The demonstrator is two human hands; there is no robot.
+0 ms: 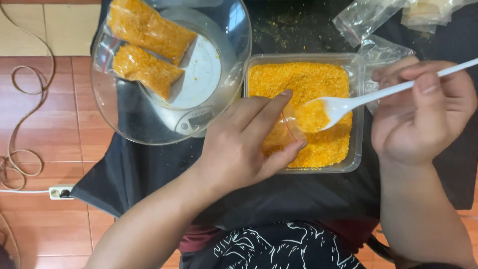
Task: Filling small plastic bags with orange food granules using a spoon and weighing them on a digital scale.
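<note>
Your left hand point(239, 144) holds a small clear plastic bag point(289, 130) over the clear square plastic tub point(356, 149) of orange crumbs point(298, 79). Your left fingers point(271, 107) are pinched on the bag, with the thumb low and the pointing finger on top, so its mouth is held open. The bag already has some orange crumbs in it.

Your right hand point(423, 112) holds a white plastic spoon point(343, 103) by its long handle. Your right fingers point(428, 82) are closed around that handle. The round end of the spoon is in the tub, just beside the mouth of the bag, and it rests on the crumbs.

The tub sits in the middle of the table, on a black cloth point(149, 169) that covers it. The tub is near the front edge, close to your body.

To the left of the tub is a big clear round bowl point(119, 114). It sits on a white kitchen scale point(199, 89). Two filled bags of orange crumbs point(149, 47) lie in the bowl, one just beside the other.

At the far right corner of the table lie some empty clear plastic bags point(368, 17). One more lies just behind the tub, near your right hand.

On the red wooden floor point(74, 224) to the left is a thin cord point(25, 114) in loops, and a white plug strip point(60, 192).
</note>
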